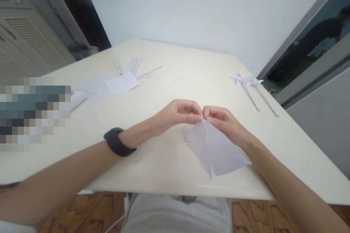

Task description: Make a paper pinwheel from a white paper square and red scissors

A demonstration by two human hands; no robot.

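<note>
A white sheet of paper [222, 149] with slits cut in from its corners hangs tilted just above the near side of the table. My left hand [182, 113] pinches its top corner between thumb and bent fingers. Right beside it, my right hand [222, 120] is closed on the same corner, its thumb against the paper. The fingertips of both hands nearly meet. Whatever tiny thing may lie between the fingertips is hidden. A black band [119, 142] circles my left wrist.
Two paper pinwheels [247, 82] on rolled sticks lie at the table's right edge. At the back left are loose paper sheets [121, 83], several rolled paper sticks [133, 64] and thin small sticks [153, 76]. Small white scraps [177, 79] lie mid-table. A person [314, 40] shows beyond the glass.
</note>
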